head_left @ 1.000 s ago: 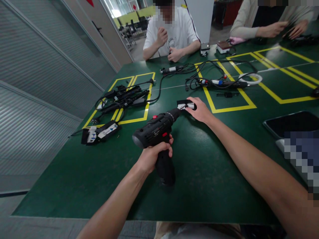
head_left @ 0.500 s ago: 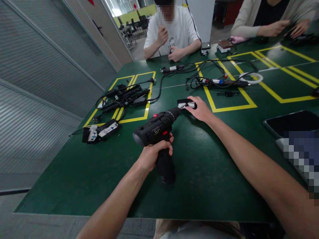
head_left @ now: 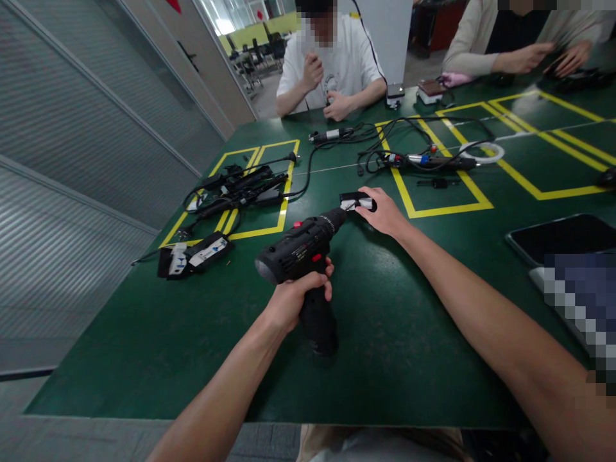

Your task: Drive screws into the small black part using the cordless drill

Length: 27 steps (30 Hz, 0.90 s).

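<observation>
My left hand point(head_left: 296, 300) is closed round the grip of a black cordless drill point(head_left: 303, 256) with red buttons. The drill's nose points away from me and up to the right, and its tip touches a small black and white part point(head_left: 355, 201) lying on the green table point(head_left: 394, 333). My right hand point(head_left: 385, 212) rests on that part from the right, fingers curled over it and holding it down. Both forearms reach in from the bottom edge.
A bundle of black cables and tools point(head_left: 238, 189) lies in a yellow-marked box at the left, with a black and white device point(head_left: 192, 255) nearer. More cabled tools point(head_left: 428, 159) and a white ring point(head_left: 482, 152) lie beyond. A dark tablet point(head_left: 558, 236) sits right. Two people sit across.
Almost nothing has moved: the drill tip stays against the small part and my right hand stays on it. Only the view has shifted slightly.
</observation>
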Available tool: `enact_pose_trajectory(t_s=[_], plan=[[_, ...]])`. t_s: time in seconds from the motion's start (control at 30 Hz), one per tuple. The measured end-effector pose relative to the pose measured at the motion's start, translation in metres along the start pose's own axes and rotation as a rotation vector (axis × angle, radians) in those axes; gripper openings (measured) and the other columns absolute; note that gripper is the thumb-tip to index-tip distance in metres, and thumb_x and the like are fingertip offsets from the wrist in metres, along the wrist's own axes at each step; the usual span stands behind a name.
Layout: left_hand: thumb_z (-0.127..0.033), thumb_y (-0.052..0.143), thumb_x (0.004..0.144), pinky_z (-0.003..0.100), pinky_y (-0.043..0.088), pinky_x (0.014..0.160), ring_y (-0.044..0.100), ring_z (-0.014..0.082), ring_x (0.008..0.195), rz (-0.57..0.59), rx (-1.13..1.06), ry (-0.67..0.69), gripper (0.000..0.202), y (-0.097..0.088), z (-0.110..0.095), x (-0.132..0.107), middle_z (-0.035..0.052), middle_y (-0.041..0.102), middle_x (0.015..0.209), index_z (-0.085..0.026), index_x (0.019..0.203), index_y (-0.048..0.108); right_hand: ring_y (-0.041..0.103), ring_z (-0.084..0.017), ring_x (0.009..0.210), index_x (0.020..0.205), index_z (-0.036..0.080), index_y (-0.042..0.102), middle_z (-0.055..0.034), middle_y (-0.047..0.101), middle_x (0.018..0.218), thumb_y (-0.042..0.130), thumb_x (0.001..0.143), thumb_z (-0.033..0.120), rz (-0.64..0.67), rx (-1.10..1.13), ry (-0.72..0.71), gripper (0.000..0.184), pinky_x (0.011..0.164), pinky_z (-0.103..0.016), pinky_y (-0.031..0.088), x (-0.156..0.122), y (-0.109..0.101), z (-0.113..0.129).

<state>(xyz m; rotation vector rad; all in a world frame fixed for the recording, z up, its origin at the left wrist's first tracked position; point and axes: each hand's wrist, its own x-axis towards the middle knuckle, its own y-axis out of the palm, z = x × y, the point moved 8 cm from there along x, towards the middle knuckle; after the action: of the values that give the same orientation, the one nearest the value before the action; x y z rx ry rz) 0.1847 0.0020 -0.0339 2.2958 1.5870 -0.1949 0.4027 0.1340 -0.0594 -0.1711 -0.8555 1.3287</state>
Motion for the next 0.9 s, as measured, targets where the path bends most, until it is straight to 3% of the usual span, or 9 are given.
enact_pose_trajectory(t_s=[0.9], plan=[[-0.017,0.062,0.07,0.024,0.044,0.057,0.056,0.0081,0.054,0.02,0.006,-0.007,0.029,-0.0014,0.0013,-0.0012,0.0018,0.056,0.085,-0.012,0.098,0.057,0.06,-0.026,0.103,0.12,0.023,0.062,-0.0086,0.059,0.114,0.063,0.079,0.027,-0.024,0.03,-0.024,0.041,0.096,-0.043,0.045,-0.0015,-0.0052,0.0022]])
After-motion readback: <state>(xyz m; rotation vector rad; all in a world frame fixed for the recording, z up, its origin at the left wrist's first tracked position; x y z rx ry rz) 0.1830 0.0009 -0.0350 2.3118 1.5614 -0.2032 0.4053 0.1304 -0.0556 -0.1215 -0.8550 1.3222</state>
